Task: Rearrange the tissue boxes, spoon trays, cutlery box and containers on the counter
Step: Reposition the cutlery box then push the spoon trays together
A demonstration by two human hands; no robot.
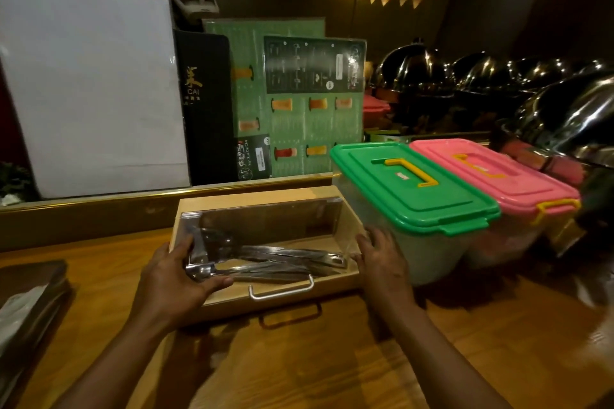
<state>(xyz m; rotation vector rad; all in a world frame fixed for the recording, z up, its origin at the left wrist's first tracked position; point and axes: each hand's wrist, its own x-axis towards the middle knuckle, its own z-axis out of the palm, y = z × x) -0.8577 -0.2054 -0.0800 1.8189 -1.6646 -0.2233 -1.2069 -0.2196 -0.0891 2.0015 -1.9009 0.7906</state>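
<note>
The cutlery box [272, 226] lies crosswise between the hands. The left hand [176, 279] grips its left end; the right hand [382, 262], fingers extended, touches its right end.

White board [93, 86], black menu folder [206, 103] and green menu card [299, 116] upright, beside shiny steel domes [415, 73]

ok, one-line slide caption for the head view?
Left hand grips one end of the cutlery box, right hand presses the other, beside the green-lidded container on the counter.
</note>
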